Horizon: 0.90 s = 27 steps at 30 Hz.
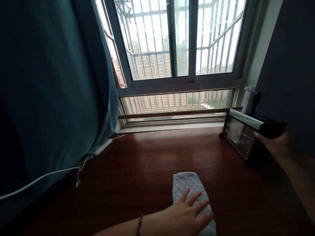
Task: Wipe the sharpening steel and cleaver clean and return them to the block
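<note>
My left hand (188, 213), with a bracelet at the wrist, lies flat with its fingers spread on a folded pale quilted cloth (183, 180). The cloth rests on the dark reddish-brown wooden surface. Over at the right, my right hand (280, 141) grips the end of a black box with a clear front (240, 132). The thumb shows on the near side, and the other fingers are mostly hidden behind the box. White cables or similar items show dimly through its front. A white wrapped item (248, 98) and a dark object (256, 101) stick up behind the box.
The wooden surface (152, 154) runs back to a barred window (157, 59) with a low sill rail. A dark teal curtain (61, 82) hangs at the left. Near its foot lie a white power strip (101, 147) and a white cable (39, 179). A dark wall (290, 65) stands right.
</note>
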### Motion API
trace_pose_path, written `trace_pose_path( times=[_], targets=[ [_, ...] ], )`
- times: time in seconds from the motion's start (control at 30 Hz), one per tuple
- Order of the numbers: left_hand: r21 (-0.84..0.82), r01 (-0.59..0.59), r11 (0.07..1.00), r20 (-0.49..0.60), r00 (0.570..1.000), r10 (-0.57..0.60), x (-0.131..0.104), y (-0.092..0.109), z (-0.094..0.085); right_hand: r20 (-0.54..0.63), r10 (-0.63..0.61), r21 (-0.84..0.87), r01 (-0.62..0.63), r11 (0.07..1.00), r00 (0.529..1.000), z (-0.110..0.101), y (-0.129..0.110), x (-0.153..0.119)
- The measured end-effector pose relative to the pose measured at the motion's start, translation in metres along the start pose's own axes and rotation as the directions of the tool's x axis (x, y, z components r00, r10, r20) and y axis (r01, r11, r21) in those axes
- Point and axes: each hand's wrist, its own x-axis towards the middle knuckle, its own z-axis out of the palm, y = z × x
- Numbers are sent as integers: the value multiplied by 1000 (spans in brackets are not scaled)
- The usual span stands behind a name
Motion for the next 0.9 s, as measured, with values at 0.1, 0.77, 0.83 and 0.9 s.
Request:
trace_pose_path(
  times=[0.1, 0.77, 0.83, 0.9],
  targets=[
    [-167, 126, 978, -42, 990, -134, 19, -1, -7, 17, 25, -34, -24, 999, 1000, -4, -27, -19],
    [-790, 184, 585, -475, 420, -773, 243, -67, -9, 98, -240, 486, 164, 859, 966, -12, -77, -108],
    [-807, 214, 551, -449, 383, -807, 251, -62, -12, 115, -182, 532, 94, 841, 977, -11, -76, -108],
    [-820, 230, 524, -422, 375, -825, 255, -60, -16, 138, -128, 558, 30, 830, 982, -11, -77, -107]
  ],
)
